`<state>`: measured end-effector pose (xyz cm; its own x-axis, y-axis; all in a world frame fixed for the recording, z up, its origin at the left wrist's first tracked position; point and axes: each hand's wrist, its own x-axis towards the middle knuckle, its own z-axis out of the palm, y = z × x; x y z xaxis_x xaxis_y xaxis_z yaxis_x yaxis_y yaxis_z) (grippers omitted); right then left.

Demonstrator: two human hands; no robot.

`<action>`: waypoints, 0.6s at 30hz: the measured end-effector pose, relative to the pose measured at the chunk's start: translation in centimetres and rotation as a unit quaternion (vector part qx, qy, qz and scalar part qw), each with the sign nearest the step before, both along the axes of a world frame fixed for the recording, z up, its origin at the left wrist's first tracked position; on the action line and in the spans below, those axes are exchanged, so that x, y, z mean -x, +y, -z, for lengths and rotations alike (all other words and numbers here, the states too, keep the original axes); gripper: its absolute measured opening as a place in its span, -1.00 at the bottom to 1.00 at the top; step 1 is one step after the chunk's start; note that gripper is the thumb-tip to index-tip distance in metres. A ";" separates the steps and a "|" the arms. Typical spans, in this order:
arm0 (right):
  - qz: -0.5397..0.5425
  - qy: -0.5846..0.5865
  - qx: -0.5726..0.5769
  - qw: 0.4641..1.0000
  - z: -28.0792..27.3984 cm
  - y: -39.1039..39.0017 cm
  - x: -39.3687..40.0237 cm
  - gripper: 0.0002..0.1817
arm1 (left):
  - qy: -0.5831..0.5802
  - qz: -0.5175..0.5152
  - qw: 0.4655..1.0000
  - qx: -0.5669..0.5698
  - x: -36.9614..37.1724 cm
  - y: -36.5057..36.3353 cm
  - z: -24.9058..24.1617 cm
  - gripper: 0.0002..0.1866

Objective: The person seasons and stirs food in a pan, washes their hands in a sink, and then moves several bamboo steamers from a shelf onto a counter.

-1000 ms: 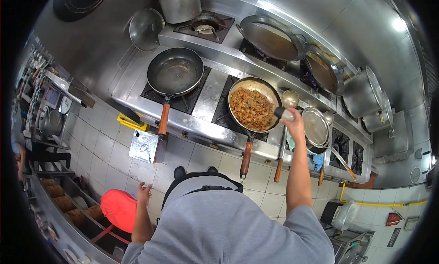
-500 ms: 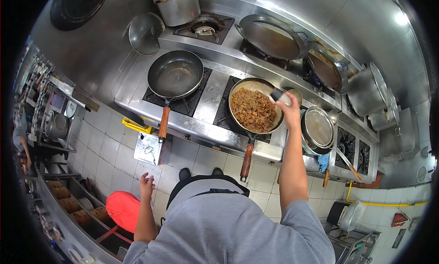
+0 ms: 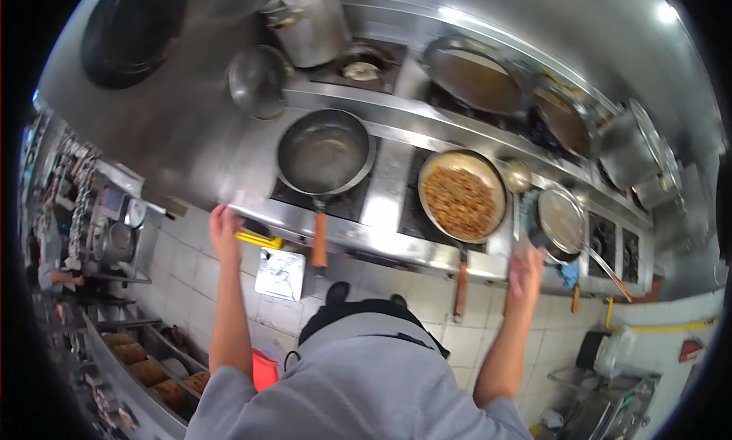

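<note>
My right hand (image 3: 524, 272) is closed around a small clear shaker with a dark top (image 3: 523, 248), held at the stove's front edge; motion blurs it. To its left, a frying pan (image 3: 499, 184) with a wooden handle holds browned chopped food (image 3: 461, 202). My left hand (image 3: 224, 225) is raised near the stove's left front corner, blurred, its fingers somewhat apart and nothing visible in them. Nearest to that hand is a dark frying pan (image 3: 324, 154) with a wooden handle, sitting on the left burner.
A ladle (image 3: 518, 177) and a covered pan (image 3: 563, 217) are on the right. Large pans (image 3: 476, 81) and a tall pot (image 3: 311, 32) stand on the rear burners. A metal tin (image 3: 280, 274) sits below the front edge. A co-worker's arm (image 3: 67, 277) shows far left.
My right hand has drawn the shaker back from over the food pan, toward the stove's front edge. My left hand has risen to the stove's left corner. The view has shifted.
</note>
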<state>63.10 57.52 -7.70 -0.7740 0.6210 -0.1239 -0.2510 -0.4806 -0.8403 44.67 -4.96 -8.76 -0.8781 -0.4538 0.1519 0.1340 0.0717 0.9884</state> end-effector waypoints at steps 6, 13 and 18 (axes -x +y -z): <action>0.060 -0.045 -0.085 0.994 -0.9 -7.4 -8.3 -0.33 | 0.100 0.113 0.986 0.074 15.4 -0.3 -5.3 -0.80; 0.418 -0.276 -0.108 0.859 1.9 -17.0 -29.6 -0.49 | 0.034 0.360 0.922 -0.136 9.4 11.4 -12.9 -0.77; 0.650 -0.282 -0.134 0.693 -0.5 -27.0 -47.1 -0.42 | -0.038 0.686 0.692 -0.221 -3.8 19.0 -12.6 -0.75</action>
<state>110.21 30.56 -7.21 0.5844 0.8079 0.0759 0.0788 0.0365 -0.9962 48.48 14.02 3.85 -0.5255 0.8282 0.1946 -0.2772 -0.3829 0.8812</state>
